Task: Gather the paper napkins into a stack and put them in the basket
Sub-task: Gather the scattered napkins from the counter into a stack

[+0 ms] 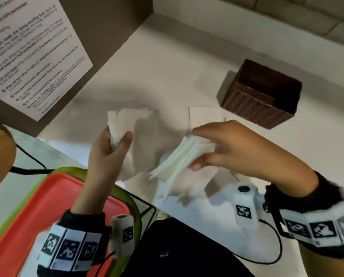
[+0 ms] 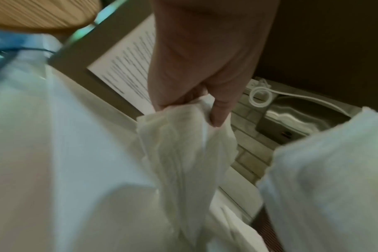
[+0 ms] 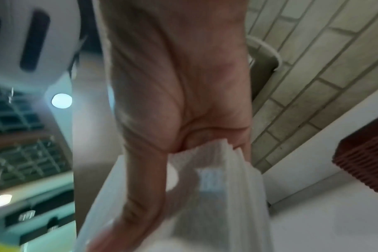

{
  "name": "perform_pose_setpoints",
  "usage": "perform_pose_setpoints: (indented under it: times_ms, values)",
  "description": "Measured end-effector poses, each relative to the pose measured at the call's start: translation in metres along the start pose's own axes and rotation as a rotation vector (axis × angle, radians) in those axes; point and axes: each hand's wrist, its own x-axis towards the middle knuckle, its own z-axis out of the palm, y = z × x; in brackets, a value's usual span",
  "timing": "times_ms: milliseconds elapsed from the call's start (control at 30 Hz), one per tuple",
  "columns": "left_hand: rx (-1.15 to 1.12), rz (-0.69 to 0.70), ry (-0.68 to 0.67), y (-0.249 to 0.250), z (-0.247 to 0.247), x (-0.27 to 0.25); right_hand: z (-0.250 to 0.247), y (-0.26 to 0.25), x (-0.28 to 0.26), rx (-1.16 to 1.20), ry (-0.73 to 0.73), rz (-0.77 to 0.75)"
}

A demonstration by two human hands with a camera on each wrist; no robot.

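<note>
My left hand (image 1: 115, 144) pinches a crumpled white napkin (image 1: 125, 120) above the white counter; the same napkin (image 2: 183, 153) hangs from my fingers in the left wrist view. My right hand (image 1: 217, 148) grips a folded stack of white napkins (image 1: 179, 160), held tilted above the counter; that stack (image 3: 222, 196) shows under my palm in the right wrist view. One flat napkin (image 1: 205, 116) lies on the counter beyond my right hand. The dark brown woven basket (image 1: 261, 96) stands at the back right, empty as far as I see.
A printed notice (image 1: 29, 54) hangs on the brown wall at the left. A red tray with a green rim (image 1: 37, 212) sits at the lower left off the counter. A tiled wall (image 1: 287, 19) bounds the counter at the back.
</note>
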Motion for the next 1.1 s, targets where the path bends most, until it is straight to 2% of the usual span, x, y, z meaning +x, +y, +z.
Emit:
perform_pose_setpoints:
  times_ms: [100,167,233,300,433,467,533,600,667,733,800,867,1033,1100]
  values:
    - [0.172,0.034,-0.252,0.018,0.036,-0.006,0.004,0.001,-0.019,0.167,0.001,0.034]
    - [0.205,0.008,-0.438,0.025,0.058,-0.017,0.015,0.015,-0.018,0.112,0.078,0.101]
    - [0.193,-0.027,-0.567,0.025,0.072,-0.026,0.026,0.032,-0.018,0.042,0.148,0.177]
    - [0.160,-0.069,-0.627,0.026,0.079,-0.032,0.035,0.045,-0.023,0.030,0.214,0.218]
    - [0.109,-0.155,-0.661,0.029,0.083,-0.041,0.046,0.051,-0.031,0.097,0.349,0.267]
    - [0.097,-0.152,-0.689,0.029,0.085,-0.043,0.050,0.049,-0.030,0.110,0.372,0.287]
    - [0.138,-0.057,-0.752,0.027,0.094,-0.046,0.057,0.044,-0.027,0.142,0.406,0.315]
    - [0.224,0.022,-0.741,0.022,0.100,-0.045,0.062,0.048,-0.025,0.196,0.455,0.331]
    - [0.224,-0.017,-0.666,0.019,0.097,-0.041,0.057,0.068,-0.031,0.208,0.574,0.400]
    - [0.197,-0.051,-0.578,0.017,0.087,-0.036,0.044,0.102,-0.042,0.027,0.651,0.607]
    - [0.132,-0.074,-0.502,0.016,0.076,-0.032,0.030,0.132,-0.054,-0.187,0.505,0.906]
    - [0.081,-0.107,-0.435,0.015,0.069,-0.030,0.024,0.151,-0.059,-0.245,0.332,1.034]
    - [0.042,-0.128,-0.353,0.009,0.058,-0.027,0.014,0.169,-0.057,-0.123,0.216,1.005]
    - [0.036,-0.145,-0.336,0.006,0.055,-0.028,0.003,0.164,-0.064,-0.069,0.138,0.915]
